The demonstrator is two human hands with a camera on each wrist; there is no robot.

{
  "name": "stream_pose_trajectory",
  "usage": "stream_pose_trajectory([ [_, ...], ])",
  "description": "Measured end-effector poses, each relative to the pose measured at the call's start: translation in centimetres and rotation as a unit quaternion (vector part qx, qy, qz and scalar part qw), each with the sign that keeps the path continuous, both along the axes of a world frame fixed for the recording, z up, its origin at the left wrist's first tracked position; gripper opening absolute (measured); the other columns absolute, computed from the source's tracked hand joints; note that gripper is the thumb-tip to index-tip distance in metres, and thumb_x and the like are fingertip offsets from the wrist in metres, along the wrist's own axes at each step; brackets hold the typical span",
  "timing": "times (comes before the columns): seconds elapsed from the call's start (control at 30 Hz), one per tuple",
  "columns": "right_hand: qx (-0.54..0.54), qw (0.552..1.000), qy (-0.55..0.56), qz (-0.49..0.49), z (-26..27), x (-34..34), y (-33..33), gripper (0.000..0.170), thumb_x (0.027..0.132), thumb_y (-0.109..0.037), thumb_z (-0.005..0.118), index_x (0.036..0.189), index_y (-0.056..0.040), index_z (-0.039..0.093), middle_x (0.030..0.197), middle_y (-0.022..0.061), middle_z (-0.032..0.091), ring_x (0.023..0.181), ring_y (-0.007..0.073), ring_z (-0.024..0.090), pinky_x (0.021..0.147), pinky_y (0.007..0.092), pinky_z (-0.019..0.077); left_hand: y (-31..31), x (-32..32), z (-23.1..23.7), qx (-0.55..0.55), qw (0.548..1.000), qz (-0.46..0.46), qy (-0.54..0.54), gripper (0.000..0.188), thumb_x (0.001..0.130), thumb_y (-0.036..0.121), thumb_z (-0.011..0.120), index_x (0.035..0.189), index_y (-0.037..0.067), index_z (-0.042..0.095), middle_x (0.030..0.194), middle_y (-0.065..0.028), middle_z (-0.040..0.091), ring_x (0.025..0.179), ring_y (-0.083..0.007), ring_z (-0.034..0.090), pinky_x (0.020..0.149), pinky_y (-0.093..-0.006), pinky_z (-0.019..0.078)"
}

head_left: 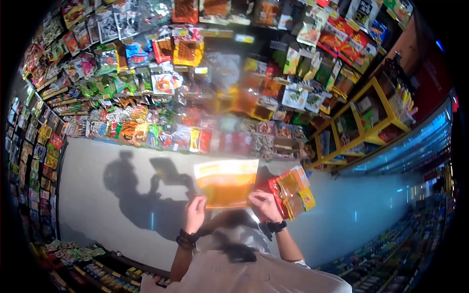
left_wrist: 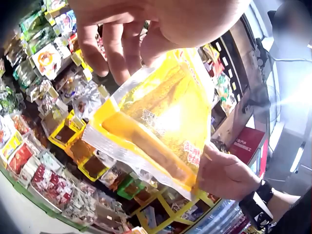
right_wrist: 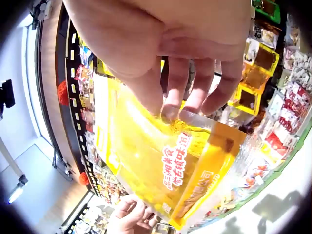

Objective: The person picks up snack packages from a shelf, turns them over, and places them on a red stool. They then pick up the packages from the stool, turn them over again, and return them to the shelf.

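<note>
Both hands hold up a yellow snack packet (head_left: 227, 184), one at each side, in front of the body. The left hand (head_left: 195, 210) pinches its left lower corner, while the right hand (head_left: 265, 204) grips the opposite edge. In the left wrist view, the packet (left_wrist: 156, 122) shows printed lettering and a clear sealed border, with brownish food inside. Strong light glares off its surface. From the right wrist, the thumb and fingers (right_wrist: 178, 105) close on the packet's edge. Just beyond the right hand lie several red and yellow packets (head_left: 292, 193).
Shelves of packaged snacks (head_left: 146, 88) rise in front, with more racks (head_left: 36, 166) along the left. A yellow-framed rack (head_left: 364, 127) stands at the right. Pale floor (head_left: 88, 195) carries the person's shadow. Another shelf of packets (head_left: 102, 271) sits behind at lower left.
</note>
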State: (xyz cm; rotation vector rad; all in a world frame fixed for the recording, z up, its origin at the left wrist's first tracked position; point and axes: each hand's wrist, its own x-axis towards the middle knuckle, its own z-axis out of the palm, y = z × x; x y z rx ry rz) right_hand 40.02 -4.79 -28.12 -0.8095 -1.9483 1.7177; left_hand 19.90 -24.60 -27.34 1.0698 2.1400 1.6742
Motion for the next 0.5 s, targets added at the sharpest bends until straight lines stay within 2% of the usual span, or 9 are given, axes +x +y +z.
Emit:
stream_pose_trajectory([
  [0.03,-0.028,1.000,-0.006,0.007,0.9,-1.5,0.0,0.017,0.089,-0.017,0.065,0.093,-0.0001,0.069,0.085,0.0037,0.066,0.080,0.0120,0.060,0.074,0.0274,0.0476,-0.5,-0.6,0.4,-0.009,1.000,0.018,-0.022,0.008,0.092,0.005,0.056,0.095,-0.003,0.058,0.085,-0.0142,0.063,0.075,-0.0255,0.060,0.070,-0.0317,0.0480],
  [0.1,-0.054,0.998,-0.017,0.037,1.9,-4.5,0.4,0.009,0.087,-0.004,0.065,0.092,0.0018,0.069,0.087,0.0014,0.065,0.079,0.0096,0.057,0.073,0.0239,0.0463,-1.5,-2.0,-0.1,-0.021,0.996,0.048,-0.075,0.009,0.094,0.006,0.055,0.096,-0.002,0.058,0.085,-0.0123,0.063,0.076,-0.0194,0.059,0.072,-0.0301,0.0478],
  [0.13,-0.045,0.997,-0.008,0.055,1.7,-6.0,0.6,0.009,0.087,-0.005,0.066,0.093,0.0007,0.070,0.085,0.0000,0.066,0.079,0.0081,0.058,0.073,0.0235,0.0471,-1.8,-2.8,0.8,-0.035,0.993,0.059,-0.099,0.010,0.095,0.007,0.054,0.097,-0.002,0.059,0.084,-0.0105,0.063,0.077,-0.0150,0.058,0.072,-0.0289,0.0475],
  [0.23,-0.112,0.990,-0.006,0.083,-1.0,-10.9,1.4,0.009,0.087,-0.005,0.066,0.093,0.0003,0.070,0.086,-0.0001,0.067,0.082,0.0077,0.060,0.076,0.0235,0.0482,-2.2,-5.4,0.9,-0.017,0.990,0.105,-0.090,0.010,0.095,0.007,0.054,0.097,-0.002,0.059,0.083,-0.0103,0.063,0.077,-0.0148,0.057,0.072,-0.0283,0.0474],
  [0.27,-0.075,0.989,0.019,0.124,-1.7,-12.8,1.9,0.009,0.088,-0.005,0.066,0.094,0.0004,0.070,0.088,-0.0001,0.068,0.086,0.0071,0.060,0.080,0.0237,0.0486,-2.2,-6.5,0.5,-0.022,0.990,0.126,-0.063,0.010,0.094,0.006,0.054,0.096,-0.002,0.060,0.081,-0.0096,0.062,0.078,-0.0133,0.057,0.072,-0.0274,0.0471],
  [0.3,-0.117,0.984,0.041,0.129,-2.5,-14.6,2.4,0.009,0.088,-0.004,0.065,0.094,0.0003,0.070,0.089,-0.0002,0.068,0.086,0.0070,0.060,0.080,0.0237,0.0486,-2.3,-7.7,-0.2,-0.030,0.986,0.147,-0.071,0.010,0.092,0.007,0.054,0.095,-0.001,0.060,0.081,-0.0105,0.063,0.078,-0.0165,0.059,0.073,-0.0292,0.0476],
  [0.37,-0.219,0.964,0.080,0.128,-3.3,-17.8,2.0,0.010,0.089,-0.004,0.065,0.096,0.0001,0.070,0.090,-0.0004,0.068,0.086,0.0067,0.060,0.080,0.0237,0.0486,-2.7,-10.1,-1.4,-0.091,0.980,0.176,-0.004,0.011,0.091,0.008,0.054,0.094,-0.001,0.060,0.083,-0.0128,0.064,0.078,-0.0219,0.060,0.073,-0.0320,0.0480],
  [0.4,-0.197,0.968,0.051,0.148,-4.0,-19.8,2.3,0.011,0.090,-0.005,0.064,0.099,-0.0004,0.069,0.092,-0.0008,0.067,0.088,0.0061,0.059,0.080,0.0232,0.0482,-3.0,-11.4,-1.3,-0.084,0.982,0.166,-0.028,0.011,0.090,0.009,0.054,0.092,0.000,0.061,0.084,-0.0143,0.064,0.077,-0.0257,0.061,0.073,-0.0343,0.0479],
  [0.5,-0.231,0.963,0.059,0.123,-4.4,-25.2,2.1,0.012,0.091,-0.008,0.063,0.100,-0.0002,0.067,0.089,-0.0024,0.064,0.084,0.0053,0.056,0.076,0.0227,0.0467,-3.5,-15.6,-2.0,-0.114,0.982,0.146,-0.023,0.010,0.090,0.008,0.055,0.091,0.000,0.060,0.083,-0.0140,0.063,0.076,-0.0245,0.060,0.072,-0.0336,0.0472],
])
